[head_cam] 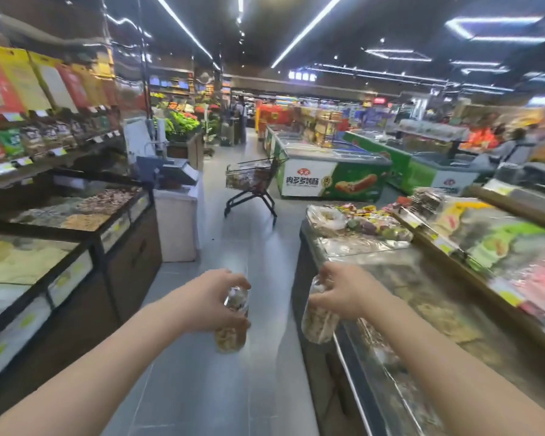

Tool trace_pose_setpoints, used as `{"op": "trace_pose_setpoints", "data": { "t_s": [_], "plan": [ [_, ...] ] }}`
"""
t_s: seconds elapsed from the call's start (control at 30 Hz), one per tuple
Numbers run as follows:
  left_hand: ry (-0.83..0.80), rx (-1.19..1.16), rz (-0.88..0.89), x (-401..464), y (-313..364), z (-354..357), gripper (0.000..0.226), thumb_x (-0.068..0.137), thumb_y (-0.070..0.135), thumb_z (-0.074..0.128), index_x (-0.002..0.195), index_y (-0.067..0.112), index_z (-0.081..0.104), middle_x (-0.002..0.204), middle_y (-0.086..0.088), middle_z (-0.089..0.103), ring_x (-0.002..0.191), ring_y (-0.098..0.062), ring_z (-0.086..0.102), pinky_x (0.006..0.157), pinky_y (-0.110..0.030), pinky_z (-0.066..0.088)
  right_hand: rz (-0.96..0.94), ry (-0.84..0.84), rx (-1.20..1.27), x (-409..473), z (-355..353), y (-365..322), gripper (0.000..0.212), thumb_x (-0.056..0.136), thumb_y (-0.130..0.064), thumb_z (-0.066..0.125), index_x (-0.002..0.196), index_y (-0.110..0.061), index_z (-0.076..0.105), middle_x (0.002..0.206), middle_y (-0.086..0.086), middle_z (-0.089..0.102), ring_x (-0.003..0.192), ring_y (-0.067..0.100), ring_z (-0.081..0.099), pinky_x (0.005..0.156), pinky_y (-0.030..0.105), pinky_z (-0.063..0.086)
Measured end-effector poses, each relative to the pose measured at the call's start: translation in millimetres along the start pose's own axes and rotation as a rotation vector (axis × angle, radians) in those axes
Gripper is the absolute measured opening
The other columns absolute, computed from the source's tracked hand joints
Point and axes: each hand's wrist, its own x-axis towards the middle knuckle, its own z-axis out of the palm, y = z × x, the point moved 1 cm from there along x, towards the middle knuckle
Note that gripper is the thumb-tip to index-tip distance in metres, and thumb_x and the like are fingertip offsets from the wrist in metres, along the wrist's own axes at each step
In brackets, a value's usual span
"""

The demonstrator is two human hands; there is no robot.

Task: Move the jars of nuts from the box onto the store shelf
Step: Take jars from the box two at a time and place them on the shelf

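My left hand (213,298) grips a clear plastic jar of nuts (232,325) from above, fingers curled round its top, over the grey aisle floor. My right hand (346,292) grips a second clear jar of nuts (317,322) the same way, at the near left edge of the glass-topped counter (422,357). Both jars hang roughly upright and about a hand's width apart. Neither a box nor the target shelf can be picked out. The picture is blurred by motion.
Bulk food bins (60,234) with shelves of bagged goods (29,121) line the left side. A weighing stand (173,199) sits ahead on the left. A shopping cart (252,184) stands in the aisle before green chest freezers (331,177). Wrapped sweets (359,221) lie on the right counter.
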Motion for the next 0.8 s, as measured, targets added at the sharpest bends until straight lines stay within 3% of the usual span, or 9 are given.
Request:
{"op": "trace_pose_setpoints", "data": {
  "t_s": [0.13, 0.3, 0.4, 0.47, 0.6, 0.8],
  "plan": [
    [-0.045, -0.018, 0.095, 34.0, 85.7, 32.4, 0.068, 0.070, 0.053, 0.082, 0.132, 0.034, 0.060, 0.116, 0.012, 0.058, 0.104, -0.011, 0.057, 0.093, -0.032, 0.050, 0.103, 0.025, -0.031, -42.2, -31.4, 87.8, 0.059, 0.063, -0.060, 0.063, 0.114, -0.031, 0.060, 0.110, -0.001, 0.063, 0.093, 0.022, 0.062, 0.075, 0.035, 0.053],
    [-0.115, 0.000, 0.269, 69.0, 202.9, 80.6, 0.065, 0.077, 0.044, 0.079, 0.137, 0.035, 0.057, 0.125, 0.009, 0.057, 0.113, -0.014, 0.056, 0.087, -0.026, 0.045, 0.270, 0.071, -0.049, -112.2, -62.3, 194.1, 0.064, 0.071, -0.060, 0.067, 0.125, -0.027, 0.058, 0.120, 0.002, 0.060, 0.099, 0.023, 0.059, 0.075, 0.032, 0.045],
    [-0.165, 0.015, 0.385, 86.3, 270.5, 110.7, 0.063, 0.078, 0.045, 0.077, 0.136, 0.032, 0.058, 0.126, 0.008, 0.059, 0.108, -0.014, 0.057, 0.087, -0.029, 0.048, 0.392, 0.081, -0.049, -160.8, -75.2, 249.5, 0.083, 0.056, -0.077, 0.054, 0.124, -0.029, 0.055, 0.117, 0.001, 0.058, 0.100, 0.025, 0.062, 0.082, 0.039, 0.055],
    [-0.209, 0.022, 0.464, 94.0, 314.0, 130.0, 0.068, 0.075, 0.050, 0.077, 0.138, 0.032, 0.057, 0.127, 0.009, 0.062, 0.110, -0.014, 0.060, 0.092, -0.030, 0.050, 0.485, 0.093, -0.034, -193.8, -81.2, 285.4, 0.076, 0.057, -0.075, 0.054, 0.119, -0.030, 0.054, 0.112, 0.000, 0.057, 0.094, 0.023, 0.062, 0.082, 0.041, 0.057],
    [-0.303, 0.068, 0.630, 111.9, 400.8, 171.8, 0.083, 0.062, 0.069, 0.066, 0.138, 0.038, 0.053, 0.115, 0.007, 0.069, 0.101, -0.014, 0.066, 0.087, -0.037, 0.056, 0.704, 0.170, -0.024, -264.1, -89.7, 345.9, 0.058, 0.062, -0.065, 0.056, 0.110, -0.033, 0.055, 0.109, 0.000, 0.058, 0.091, 0.025, 0.061, 0.082, 0.039, 0.056],
    [-0.415, 0.083, 0.934, 108.0, 532.8, 210.2, 0.070, 0.081, 0.051, 0.078, 0.143, 0.036, 0.050, 0.136, 0.007, 0.056, 0.117, -0.012, 0.057, 0.093, -0.025, 0.047, 1.013, 0.204, -0.001, -363.3, -91.3, 407.0, 0.063, 0.068, -0.062, 0.062, 0.122, -0.030, 0.055, 0.117, 0.001, 0.055, 0.102, 0.028, 0.061, 0.086, 0.039, 0.054]
  ]
}}
